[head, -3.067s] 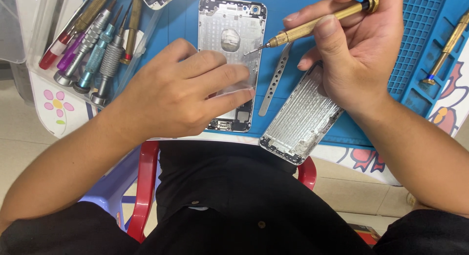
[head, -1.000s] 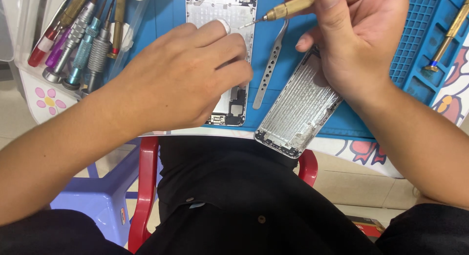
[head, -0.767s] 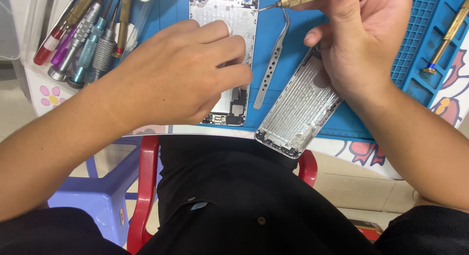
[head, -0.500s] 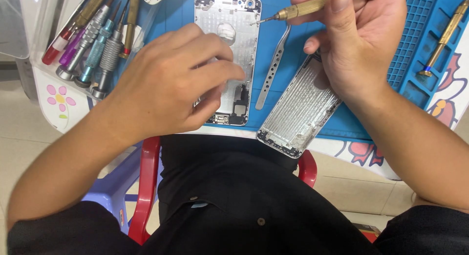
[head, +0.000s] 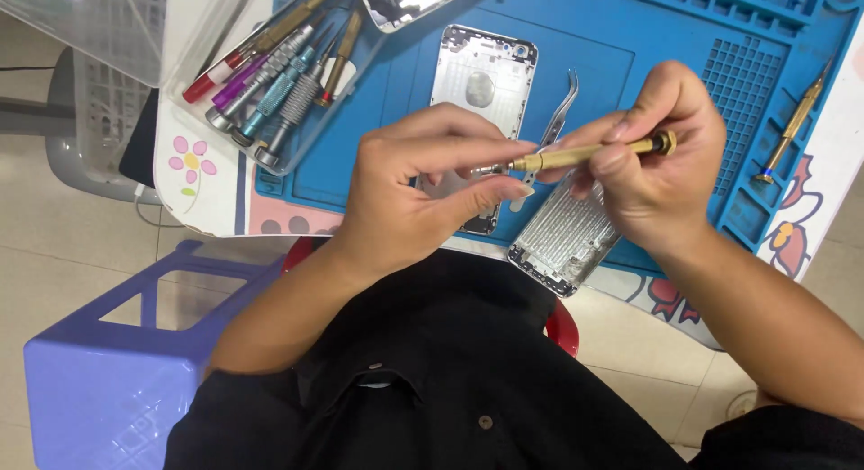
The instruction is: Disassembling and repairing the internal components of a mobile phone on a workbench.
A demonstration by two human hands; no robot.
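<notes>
The right hand (head: 652, 178) gripped a brass screwdriver (head: 589, 152) between thumb and curled fingers, its shaft lying level and pointing left. The left hand (head: 409, 200) had its thumb and forefinger pinched at the driver's tip (head: 486, 169); whether a screw or bit sat between those fingertips was too small to tell.

Half a second earlier the left hand had lain flat on the phone shell (head: 477, 92), pinning it to the blue mat (head: 630, 38), while the driver's tip stood over the shell's upper edge. Now both hands had risen off the mat and met in the air above the shell's lower end. The shell lay free beyond the left fingertips, with no hand on it. That pointed to work at the tip itself, such as seating or picking off something small, rather than turning a screw in the shell.

Tweezers (head: 560, 106) lay on the mat just past the fingertips, beside the shell. A ribbed metal plate (head: 562, 245) rested under the right hand's heel, overhanging the mat's near edge. A tray of spare drivers (head: 274, 92) sat well left of the left hand, and another brass driver (head: 792, 128) lay far right.
</notes>
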